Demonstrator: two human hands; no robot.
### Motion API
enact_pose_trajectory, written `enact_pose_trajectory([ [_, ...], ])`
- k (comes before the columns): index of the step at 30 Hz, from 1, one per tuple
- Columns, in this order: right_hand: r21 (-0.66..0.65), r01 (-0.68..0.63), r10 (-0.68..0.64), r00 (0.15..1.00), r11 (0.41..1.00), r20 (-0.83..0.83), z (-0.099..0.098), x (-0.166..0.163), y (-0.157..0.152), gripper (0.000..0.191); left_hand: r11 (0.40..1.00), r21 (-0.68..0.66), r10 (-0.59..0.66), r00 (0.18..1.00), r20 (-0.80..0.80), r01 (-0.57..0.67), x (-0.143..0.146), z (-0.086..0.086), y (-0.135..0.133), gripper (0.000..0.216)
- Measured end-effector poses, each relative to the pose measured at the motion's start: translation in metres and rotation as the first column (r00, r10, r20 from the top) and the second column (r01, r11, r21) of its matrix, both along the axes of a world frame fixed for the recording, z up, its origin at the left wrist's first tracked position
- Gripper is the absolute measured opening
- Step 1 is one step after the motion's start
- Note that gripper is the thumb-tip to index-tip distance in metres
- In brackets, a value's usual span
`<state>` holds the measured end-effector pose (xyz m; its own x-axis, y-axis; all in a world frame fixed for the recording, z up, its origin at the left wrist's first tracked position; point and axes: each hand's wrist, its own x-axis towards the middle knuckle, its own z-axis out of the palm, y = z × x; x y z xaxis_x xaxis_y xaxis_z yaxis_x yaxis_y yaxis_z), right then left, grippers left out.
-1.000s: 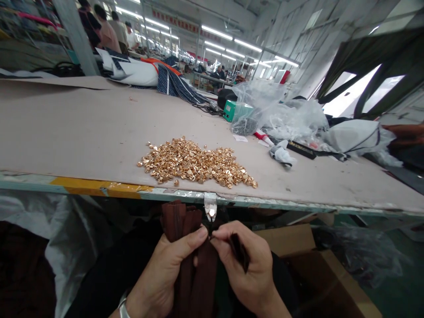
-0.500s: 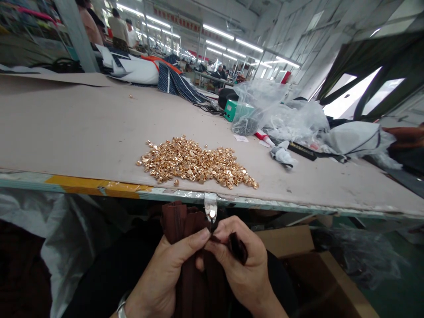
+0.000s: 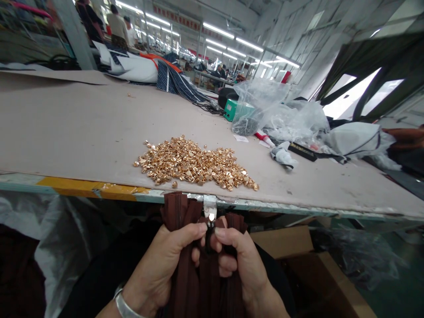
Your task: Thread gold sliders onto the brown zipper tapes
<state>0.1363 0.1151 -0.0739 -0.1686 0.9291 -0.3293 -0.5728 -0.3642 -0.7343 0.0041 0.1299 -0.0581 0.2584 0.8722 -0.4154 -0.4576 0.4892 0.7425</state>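
Brown zipper tapes (image 3: pixel 175 210) hang in a bundle below the table edge. My left hand (image 3: pixel 162 260) is closed round one bunch, thumb pressed along the top. My right hand (image 3: pixel 247 260) grips another part of the brown tapes, thumb and fingertips pinched. Both sets of fingertips nearly meet just under a metal holder (image 3: pixel 210 204) fixed to the table edge. A small shiny piece sits at the holder's lower end; its details are too small to tell. Behind it, on the tabletop, lies a heap of gold zipper sliders (image 3: pixel 198 163).
Clear plastic bags (image 3: pixel 281 110), a green box (image 3: pixel 231 109) and a black tray (image 3: pixel 302 151) lie at the right of the table (image 3: pixel 76 128). Striped fabric (image 3: pixel 175 84) is at the back. An open cardboard box (image 3: pixel 285 242) stands below right. People stand far behind.
My right hand has turned and shifted so its thumb now faces my left thumb. The tape folded over in it is now upright. Both hands stay just under the holder.
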Motion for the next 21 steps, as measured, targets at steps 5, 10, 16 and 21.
enact_pose_trajectory([
  [5, 0.015, -0.028, 0.028, 1.000, 1.000, 0.007, 0.0020, -0.0013, 0.0025, 0.019, 1.000, -0.003, -0.010, 1.000, -0.020, 0.010, 0.0003, 0.0004, 0.0015, 0.023],
  [10, 0.049, -0.034, 0.035, 0.999, 0.998, -0.025, 0.0019, -0.0016, 0.0047, 0.018, 1.000, -0.019, -0.026, 0.998, -0.055, 0.025, 0.0011, 0.0017, 0.0040, 0.022],
  [16, 0.082, -0.057, 0.058, 0.998, 0.995, -0.009, 0.0039, -0.0030, 0.0082, 0.020, 1.000, -0.013, 0.008, 0.999, -0.047, -0.008, 0.0040, 0.0006, 0.0069, 0.022],
  [21, 0.073, -0.041, 0.039, 0.999, 0.996, 0.017, 0.0020, -0.0028, 0.0092, 0.022, 1.000, 0.003, 0.026, 0.998, -0.053, -0.026, 0.0059, -0.0014, 0.0068, 0.019],
])
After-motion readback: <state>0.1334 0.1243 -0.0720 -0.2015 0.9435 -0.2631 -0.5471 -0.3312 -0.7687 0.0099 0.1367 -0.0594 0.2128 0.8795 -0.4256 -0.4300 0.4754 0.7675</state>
